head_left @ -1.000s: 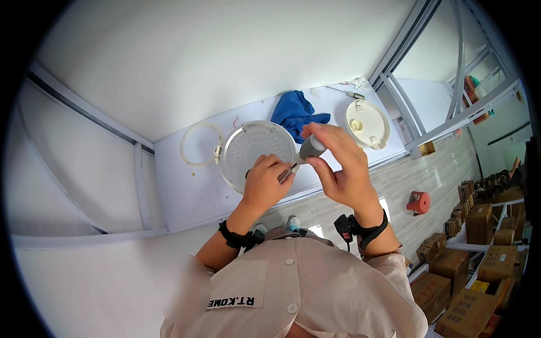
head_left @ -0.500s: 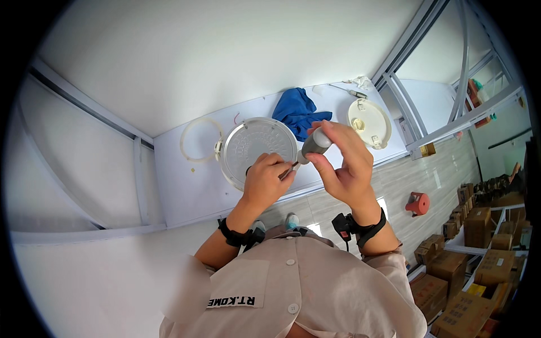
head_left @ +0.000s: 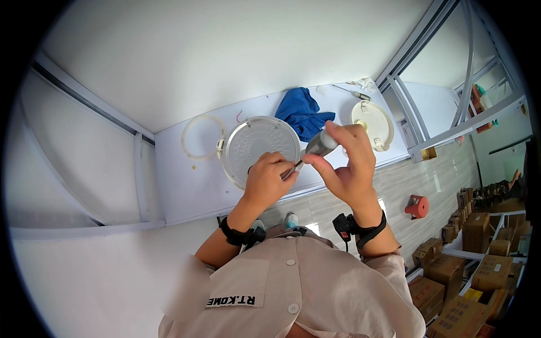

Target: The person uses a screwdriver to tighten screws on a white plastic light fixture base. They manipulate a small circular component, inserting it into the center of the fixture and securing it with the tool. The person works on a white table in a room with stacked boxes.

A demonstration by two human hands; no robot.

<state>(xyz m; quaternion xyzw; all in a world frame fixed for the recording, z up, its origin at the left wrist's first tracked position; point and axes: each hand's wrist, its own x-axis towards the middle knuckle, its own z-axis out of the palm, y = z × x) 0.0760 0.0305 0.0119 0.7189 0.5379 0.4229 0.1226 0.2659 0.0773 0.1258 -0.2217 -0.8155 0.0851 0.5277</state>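
My right hand [head_left: 356,174] grips a screwdriver [head_left: 320,144] by its thick grey handle, thumb on the near side and fingers over the far side. The shaft slants down and left toward the fingertips of my left hand [head_left: 266,179]. Those fingertips are pinched around a small dark piece [head_left: 288,172] at the screwdriver's tip; its kind is hard to make out. Just beyond the left hand lies a round silver lid-like plate [head_left: 260,141] with an embossed pattern and a pale rim. Part of its near edge is hidden by that hand.
The white table [head_left: 186,188] also carries a pale ring [head_left: 184,143] at left, a blue cloth [head_left: 298,112] behind, a round cream cover [head_left: 384,125] and a second screwdriver [head_left: 360,94] at right. Metal frames stand at both sides. A red stool [head_left: 417,207] and cardboard boxes [head_left: 448,273] sit right.
The screwdriver handle has turned and tilted slightly in my right hand, and the fingers have shifted on it. My left hand keeps its pinch nearly in place.
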